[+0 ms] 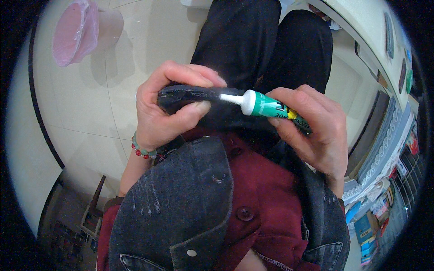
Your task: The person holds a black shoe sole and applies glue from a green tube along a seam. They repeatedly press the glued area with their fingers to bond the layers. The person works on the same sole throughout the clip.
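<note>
My left hand point(151, 110) is closed around a long, dark, glossy item that looks like a black shoe point(183, 95), thumb on the near side and fingers on the far side. Its right end merges with the dark trousers behind. Between the thumb and fingers of my right hand point(322, 124) is a green glue tube point(266, 106) with a white collar, lying almost level. The tube's slim white nozzle point(231, 98) points left at the shoe's edge; whether it touches cannot be told. A beaded bracelet point(143, 152) circles my left wrist.
My legs in black trousers point(235, 40) lie beyond the hands. A pink bin with a plastic liner point(74, 34) stands on the tiled floor point(81, 108) at the far left. To the right are a white table point(348, 18) with small items on it and a crowded wire rack point(404, 180).
</note>
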Motion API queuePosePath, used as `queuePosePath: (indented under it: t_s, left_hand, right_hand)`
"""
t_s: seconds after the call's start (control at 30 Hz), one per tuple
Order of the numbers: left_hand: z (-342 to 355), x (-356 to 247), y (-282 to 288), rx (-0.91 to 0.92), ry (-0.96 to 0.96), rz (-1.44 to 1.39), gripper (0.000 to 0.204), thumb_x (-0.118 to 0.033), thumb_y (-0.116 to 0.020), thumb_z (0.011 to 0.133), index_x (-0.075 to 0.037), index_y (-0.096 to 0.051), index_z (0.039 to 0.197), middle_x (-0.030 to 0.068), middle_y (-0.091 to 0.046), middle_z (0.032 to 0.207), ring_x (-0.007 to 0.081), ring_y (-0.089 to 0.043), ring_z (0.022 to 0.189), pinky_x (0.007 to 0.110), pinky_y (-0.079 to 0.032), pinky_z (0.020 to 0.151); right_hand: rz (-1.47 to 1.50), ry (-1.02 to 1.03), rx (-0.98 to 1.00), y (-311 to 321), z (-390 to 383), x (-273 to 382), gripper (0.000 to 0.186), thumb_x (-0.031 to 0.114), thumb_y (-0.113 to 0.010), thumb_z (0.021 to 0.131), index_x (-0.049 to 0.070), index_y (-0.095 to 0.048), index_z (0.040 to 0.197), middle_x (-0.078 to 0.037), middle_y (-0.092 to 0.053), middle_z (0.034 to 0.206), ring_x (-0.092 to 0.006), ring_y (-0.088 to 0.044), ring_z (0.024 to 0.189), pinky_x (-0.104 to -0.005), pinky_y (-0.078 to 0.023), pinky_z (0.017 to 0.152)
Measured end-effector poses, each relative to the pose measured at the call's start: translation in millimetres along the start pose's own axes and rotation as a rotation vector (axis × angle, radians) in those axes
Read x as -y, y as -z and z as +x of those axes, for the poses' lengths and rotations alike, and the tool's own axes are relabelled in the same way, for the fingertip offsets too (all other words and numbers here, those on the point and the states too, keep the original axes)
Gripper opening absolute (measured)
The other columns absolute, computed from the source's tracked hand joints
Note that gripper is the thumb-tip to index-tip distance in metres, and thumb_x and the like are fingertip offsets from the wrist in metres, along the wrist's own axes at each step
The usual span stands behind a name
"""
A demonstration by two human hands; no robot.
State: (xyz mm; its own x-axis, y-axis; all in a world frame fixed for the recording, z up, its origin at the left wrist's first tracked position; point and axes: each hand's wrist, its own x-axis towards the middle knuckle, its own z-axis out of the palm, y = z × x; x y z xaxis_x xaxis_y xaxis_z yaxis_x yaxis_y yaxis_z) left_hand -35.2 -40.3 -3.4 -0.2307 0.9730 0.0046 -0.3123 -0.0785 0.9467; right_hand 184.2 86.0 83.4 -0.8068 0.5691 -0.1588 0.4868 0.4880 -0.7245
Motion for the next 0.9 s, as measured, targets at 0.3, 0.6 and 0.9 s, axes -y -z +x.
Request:
queuePosePath:
  t_s: [0.3, 0.6, 0.9]
  left_hand:
    - [0, 2, 0, 0.009, -0.049, 0.071, 0.031, 0.006, -0.071, 0.072, -0.002, -0.066, 0.102, 0.0138, -0.067, 0.109, 0.0226, -0.067, 0.104, 0.036, -0.051, 0.096]
    - [-2, 3, -4, -0.006, -0.051, 0.099, 0.03, 0.006, -0.071, 0.072, -0.001, -0.066, 0.101, 0.0137, -0.067, 0.106, 0.0219, -0.066, 0.103, 0.037, -0.051, 0.097]
    - [0, 3, -8, 0.007, -0.059, 0.078, 0.029, 0.007, -0.07, 0.072, 0.0, -0.066, 0.1, 0.0134, -0.066, 0.103, 0.0214, -0.066, 0.1, 0.042, -0.052, 0.102]
  right_hand:
    - [-0.03, 0.055, 0.031, 1, 6, 1, 0.029, 0.004, -0.076, 0.077, 0.004, -0.071, 0.106, -0.009, -0.063, 0.08, -0.0242, -0.063, 0.071, -0.0341, -0.047, 0.063]
    - [-0.068, 0.094, -0.015, 10, 5, 4, 0.031, 0.005, -0.078, 0.076, 0.004, -0.071, 0.107, -0.01, -0.065, 0.083, -0.0247, -0.063, 0.072, -0.0334, -0.048, 0.063]
    - [-0.053, 0.067, -0.018, 5, -9, -10, 0.03, 0.005, -0.078, 0.076, 0.004, -0.071, 0.105, -0.009, -0.063, 0.078, -0.0235, -0.063, 0.07, -0.0332, -0.047, 0.061]
